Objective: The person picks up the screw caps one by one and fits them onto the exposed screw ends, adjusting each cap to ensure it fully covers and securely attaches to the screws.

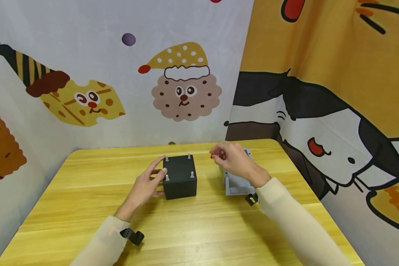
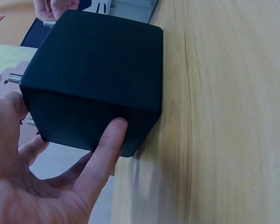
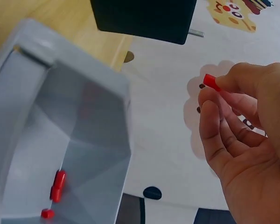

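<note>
A black box (image 1: 178, 181) sits on the table, with several metal posts (image 1: 192, 174) standing up near its top corners. My left hand (image 1: 147, 186) rests against the box's left side; in the left wrist view its extended fingers touch the black faces. To the right of the box and above the table, my right hand (image 1: 234, 159) pinches a small red cylindrical piece (image 3: 210, 82) between thumb and fingertip. Below that hand is a grey tray (image 1: 239, 191), partly covered by it. Inside the tray lie several similar red pieces (image 3: 59, 185).
The wooden table (image 1: 193, 229) has its back edge close to a curtain (image 1: 99, 136) printed with cartoon figures. At the right the curtain (image 1: 349, 122) runs along the table's side. Bare wood shows in front of the box.
</note>
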`<move>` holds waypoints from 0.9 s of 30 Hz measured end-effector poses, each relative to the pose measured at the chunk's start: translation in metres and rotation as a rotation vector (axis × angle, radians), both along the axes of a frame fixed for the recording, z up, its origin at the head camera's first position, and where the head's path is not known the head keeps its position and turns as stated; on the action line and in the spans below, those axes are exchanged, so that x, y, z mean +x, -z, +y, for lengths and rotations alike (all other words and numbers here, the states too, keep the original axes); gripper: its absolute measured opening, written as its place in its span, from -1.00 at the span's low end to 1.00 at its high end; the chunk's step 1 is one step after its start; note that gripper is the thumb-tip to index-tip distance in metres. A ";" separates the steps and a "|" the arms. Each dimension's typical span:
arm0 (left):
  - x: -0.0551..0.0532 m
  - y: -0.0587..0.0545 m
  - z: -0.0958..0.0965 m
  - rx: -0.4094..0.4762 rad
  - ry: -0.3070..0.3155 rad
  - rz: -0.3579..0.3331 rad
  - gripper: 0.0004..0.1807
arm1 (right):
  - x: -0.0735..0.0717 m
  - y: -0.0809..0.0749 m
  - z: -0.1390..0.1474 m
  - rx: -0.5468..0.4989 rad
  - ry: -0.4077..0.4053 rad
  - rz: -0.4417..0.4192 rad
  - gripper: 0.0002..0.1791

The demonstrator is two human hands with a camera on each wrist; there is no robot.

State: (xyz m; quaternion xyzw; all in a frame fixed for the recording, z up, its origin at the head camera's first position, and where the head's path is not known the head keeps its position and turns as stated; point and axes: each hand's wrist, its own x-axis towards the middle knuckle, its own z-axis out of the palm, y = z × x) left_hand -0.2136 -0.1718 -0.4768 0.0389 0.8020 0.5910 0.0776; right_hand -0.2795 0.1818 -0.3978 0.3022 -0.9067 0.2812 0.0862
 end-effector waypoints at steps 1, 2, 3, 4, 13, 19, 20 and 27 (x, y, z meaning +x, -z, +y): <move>0.000 0.000 0.000 0.003 0.002 0.000 -0.27 | -0.001 -0.001 -0.002 -0.001 -0.004 0.000 -0.92; -0.001 0.000 0.000 0.004 0.004 -0.001 -0.27 | -0.002 -0.001 -0.005 -0.001 -0.007 -0.002 -0.93; -0.001 0.000 0.000 0.007 0.006 -0.001 -0.27 | -0.003 -0.002 -0.007 -0.003 -0.013 0.000 -0.92; -0.001 0.001 0.000 0.008 0.007 -0.001 -0.27 | -0.004 -0.003 -0.010 -0.003 -0.020 0.004 -0.92; -0.002 0.000 -0.001 -0.009 0.000 0.010 -0.27 | -0.013 -0.009 -0.033 0.007 -0.092 0.033 -0.89; -0.002 0.001 0.000 -0.014 0.000 0.015 -0.26 | -0.018 -0.011 -0.047 0.028 -0.109 0.005 -0.88; -0.002 0.001 0.000 -0.013 0.000 0.016 -0.26 | -0.019 -0.012 -0.049 0.034 -0.112 0.000 -0.88; -0.001 0.001 0.001 0.010 -0.007 0.005 -0.27 | -0.025 -0.017 -0.069 0.061 -0.157 0.004 -0.88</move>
